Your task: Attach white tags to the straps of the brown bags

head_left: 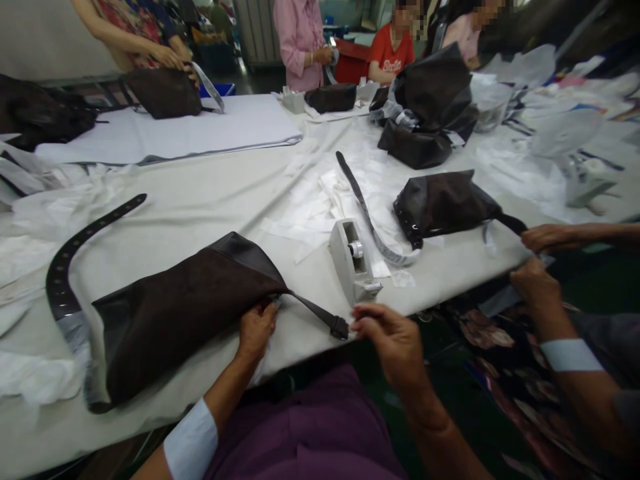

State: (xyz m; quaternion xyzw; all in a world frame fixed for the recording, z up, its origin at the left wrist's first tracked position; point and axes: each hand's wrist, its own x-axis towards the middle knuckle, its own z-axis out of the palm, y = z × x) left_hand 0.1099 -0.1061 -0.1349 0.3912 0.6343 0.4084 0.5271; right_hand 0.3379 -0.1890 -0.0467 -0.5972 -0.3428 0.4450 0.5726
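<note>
A dark brown handbag [185, 307] lies on the table in front of me. Its long punched strap [63, 267] curves up at the left, its lower part wrapped in clear film. From the bag's right corner a short strap [313, 307] runs to a dark buckle [340, 327]. My left hand [257, 330] is closed at the bag's lower right edge, fingers partly hidden. Thumb and fingers of my right hand [393, 340] pinch the short strap at its buckle end. Just beyond that hand stands a grey tape dispenser [347, 260].
Right of me, a co-worker's hands [540, 280] hold the strap of another dark bag [445, 203]. White paper strips [330, 200] and a loose strap [357, 193] lie beyond the dispenser. More bags [430, 100] are piled farther back. Several people stand or sit across the table [200, 190].
</note>
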